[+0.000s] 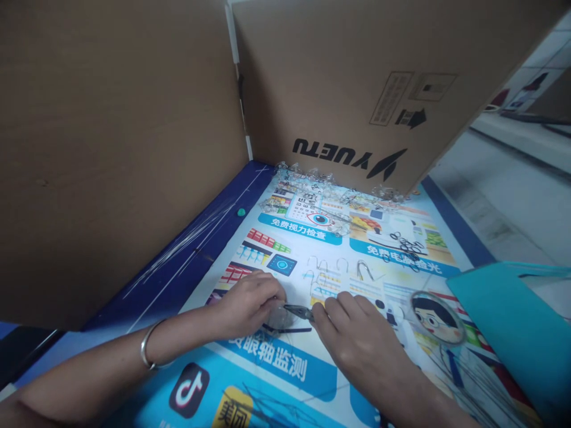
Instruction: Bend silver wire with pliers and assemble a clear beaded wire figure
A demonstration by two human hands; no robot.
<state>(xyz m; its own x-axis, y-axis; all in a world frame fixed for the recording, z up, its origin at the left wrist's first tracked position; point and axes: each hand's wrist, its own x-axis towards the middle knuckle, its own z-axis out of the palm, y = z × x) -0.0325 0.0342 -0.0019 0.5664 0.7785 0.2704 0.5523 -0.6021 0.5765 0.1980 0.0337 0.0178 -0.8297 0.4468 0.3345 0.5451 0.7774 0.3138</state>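
1. The grey metal pliers (300, 311) are held just below the centre of the frame, with their narrow tips pointed left.
2. Their near end is enclosed by the right grip (363, 336), a bare hand whose fingers are clamped around it.
3. The left grip (250, 304), a bare hand with a silver bangle (144, 348) at the wrist, is pinched together, apparently on a clear, rounded, blurred piece (281, 320) left of the pliers.
4. The plier tips are brought up to the left fingertips; whether they are closed on anything cannot be told.
5. The step in hand is judged to be the working of a small part with the pliers. For the next move, a steady left pinch and a small, controlled squeeze or turn from the right are called for, with the fingertips kept clear of the tips.
6. A silver bent wire (359, 268) is laid above the right grip, on the colourful printed sheet (297, 286) spread over the desk.
7. A cluster of dark looped pieces (408, 245) is seen right of centre, below the brown cardboard panel (325, 77) at the top.
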